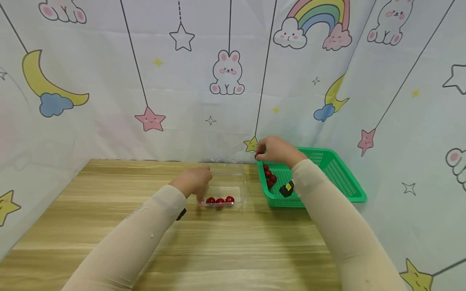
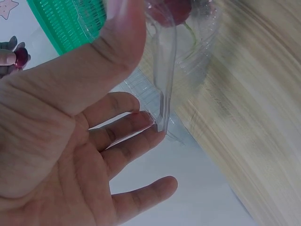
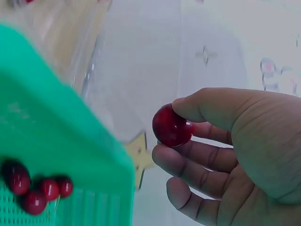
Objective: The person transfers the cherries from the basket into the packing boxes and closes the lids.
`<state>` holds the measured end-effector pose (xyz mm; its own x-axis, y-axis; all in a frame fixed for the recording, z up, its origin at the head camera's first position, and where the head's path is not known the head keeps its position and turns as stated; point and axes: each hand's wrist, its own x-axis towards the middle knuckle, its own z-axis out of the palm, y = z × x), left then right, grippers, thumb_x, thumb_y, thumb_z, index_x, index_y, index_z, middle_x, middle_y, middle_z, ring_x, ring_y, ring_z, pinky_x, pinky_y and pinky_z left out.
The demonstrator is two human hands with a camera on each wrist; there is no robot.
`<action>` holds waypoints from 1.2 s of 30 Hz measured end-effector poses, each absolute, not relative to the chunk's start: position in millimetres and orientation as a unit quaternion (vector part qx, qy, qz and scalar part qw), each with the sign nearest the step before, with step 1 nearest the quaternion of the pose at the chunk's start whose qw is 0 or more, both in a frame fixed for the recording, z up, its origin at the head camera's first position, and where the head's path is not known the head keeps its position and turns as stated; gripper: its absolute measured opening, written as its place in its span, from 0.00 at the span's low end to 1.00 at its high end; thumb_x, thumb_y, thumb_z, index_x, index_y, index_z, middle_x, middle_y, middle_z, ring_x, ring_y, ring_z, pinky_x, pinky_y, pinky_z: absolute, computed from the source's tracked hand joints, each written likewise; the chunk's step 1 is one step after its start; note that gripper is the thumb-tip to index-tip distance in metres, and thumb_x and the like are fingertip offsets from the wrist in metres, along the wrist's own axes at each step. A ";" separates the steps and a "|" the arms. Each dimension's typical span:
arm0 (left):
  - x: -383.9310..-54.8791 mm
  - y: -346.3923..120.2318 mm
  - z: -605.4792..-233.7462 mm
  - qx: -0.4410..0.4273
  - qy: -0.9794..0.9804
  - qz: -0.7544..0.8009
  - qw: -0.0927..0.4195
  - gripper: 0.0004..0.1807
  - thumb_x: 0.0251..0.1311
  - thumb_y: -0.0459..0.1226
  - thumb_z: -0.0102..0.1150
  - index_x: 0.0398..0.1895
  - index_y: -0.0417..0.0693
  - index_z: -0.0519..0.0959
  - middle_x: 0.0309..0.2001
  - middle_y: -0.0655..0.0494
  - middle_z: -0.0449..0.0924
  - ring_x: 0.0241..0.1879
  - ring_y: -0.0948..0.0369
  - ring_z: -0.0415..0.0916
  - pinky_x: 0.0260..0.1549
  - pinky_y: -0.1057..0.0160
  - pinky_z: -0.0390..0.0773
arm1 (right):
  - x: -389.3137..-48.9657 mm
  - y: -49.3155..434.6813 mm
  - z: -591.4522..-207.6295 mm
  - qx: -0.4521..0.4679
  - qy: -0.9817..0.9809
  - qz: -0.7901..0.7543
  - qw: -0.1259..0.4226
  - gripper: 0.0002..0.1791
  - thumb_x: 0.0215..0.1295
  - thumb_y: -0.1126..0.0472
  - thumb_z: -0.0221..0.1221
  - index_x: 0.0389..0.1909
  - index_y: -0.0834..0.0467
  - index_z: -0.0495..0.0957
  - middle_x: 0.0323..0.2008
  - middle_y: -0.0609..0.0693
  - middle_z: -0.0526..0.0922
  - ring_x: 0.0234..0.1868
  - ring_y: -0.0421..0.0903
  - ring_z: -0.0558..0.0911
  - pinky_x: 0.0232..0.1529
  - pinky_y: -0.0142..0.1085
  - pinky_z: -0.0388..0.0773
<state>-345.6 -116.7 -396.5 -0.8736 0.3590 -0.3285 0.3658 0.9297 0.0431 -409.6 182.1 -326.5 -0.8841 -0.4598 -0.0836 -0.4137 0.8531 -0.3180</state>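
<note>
In the head view my left hand (image 1: 193, 180) is at the left side of a clear plastic box (image 1: 228, 191). Its thumb and fingers hold the box's edge in the left wrist view, with the little finger standing apart. Several red cherries (image 1: 220, 201) lie along the box's near side. My right hand (image 1: 277, 149) pinches one cherry (image 3: 172, 125) between thumb and fingers, over the back left corner of a green basket (image 1: 358, 195). More cherries (image 3: 34, 202) rest on the basket floor at its left side.
A wooden table (image 1: 233, 246) carries both containers, the basket to the right of the box. The box's clear lid (image 1: 225, 168) is folded back toward the wall. A white printed cloth (image 1: 189, 93) hangs behind and to the right.
</note>
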 end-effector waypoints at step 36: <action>-349.3 -118.3 -396.1 0.191 0.967 0.009 0.170 0.49 0.49 0.44 0.95 0.76 0.42 0.82 0.86 0.40 0.67 0.74 0.43 0.81 0.66 0.42 0.89 | -370.8 58.7 -446.1 -0.330 0.928 -0.143 0.099 0.11 0.81 0.55 0.70 0.56 0.55 0.92 0.52 0.49 0.95 0.50 0.44 0.92 0.56 0.42 0.92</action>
